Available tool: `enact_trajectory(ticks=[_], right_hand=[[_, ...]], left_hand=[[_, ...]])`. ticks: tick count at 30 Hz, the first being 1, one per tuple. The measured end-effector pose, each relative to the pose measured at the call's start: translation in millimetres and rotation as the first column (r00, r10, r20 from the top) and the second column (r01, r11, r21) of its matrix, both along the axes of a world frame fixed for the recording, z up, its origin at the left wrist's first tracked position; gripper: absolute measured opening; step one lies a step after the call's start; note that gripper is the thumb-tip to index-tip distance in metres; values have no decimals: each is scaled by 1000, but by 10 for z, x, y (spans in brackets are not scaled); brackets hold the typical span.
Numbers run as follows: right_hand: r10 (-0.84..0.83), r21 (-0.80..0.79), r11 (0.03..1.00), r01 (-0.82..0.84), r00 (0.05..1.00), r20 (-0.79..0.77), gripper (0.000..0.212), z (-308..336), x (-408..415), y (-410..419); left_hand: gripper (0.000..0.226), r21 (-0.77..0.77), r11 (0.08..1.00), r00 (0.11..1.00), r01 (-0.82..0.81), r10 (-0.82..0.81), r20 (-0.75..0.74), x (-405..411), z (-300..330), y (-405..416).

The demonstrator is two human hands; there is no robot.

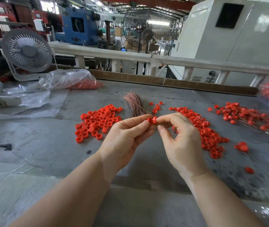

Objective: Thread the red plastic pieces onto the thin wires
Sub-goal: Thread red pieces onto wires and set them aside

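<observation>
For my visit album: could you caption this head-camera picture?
Both hands, left hand and right hand, pinch red plastic pieces above a bundle of thin wires.

You get bright, even daylight from the far hall, with soft shadows on the grey worktable [40, 138]. Glare whitens the clear crinkled plastic bag [65, 78] at far left. Wide-angle distortion bends the edges, and your near corners blur.
</observation>
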State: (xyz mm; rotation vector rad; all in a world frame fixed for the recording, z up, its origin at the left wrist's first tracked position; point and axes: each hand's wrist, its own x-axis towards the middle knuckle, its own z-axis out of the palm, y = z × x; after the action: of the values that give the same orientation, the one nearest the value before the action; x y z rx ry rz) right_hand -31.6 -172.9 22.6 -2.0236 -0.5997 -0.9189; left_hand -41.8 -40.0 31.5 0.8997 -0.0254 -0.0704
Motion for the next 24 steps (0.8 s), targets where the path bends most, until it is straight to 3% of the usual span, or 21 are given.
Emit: enact_trajectory(ticks=[24], right_hand=[[46, 69, 997, -39, 994, -97, 5, -31, 16, 14]], left_hand=[[21, 53, 998, 999, 36, -38, 26, -19, -9, -1]])
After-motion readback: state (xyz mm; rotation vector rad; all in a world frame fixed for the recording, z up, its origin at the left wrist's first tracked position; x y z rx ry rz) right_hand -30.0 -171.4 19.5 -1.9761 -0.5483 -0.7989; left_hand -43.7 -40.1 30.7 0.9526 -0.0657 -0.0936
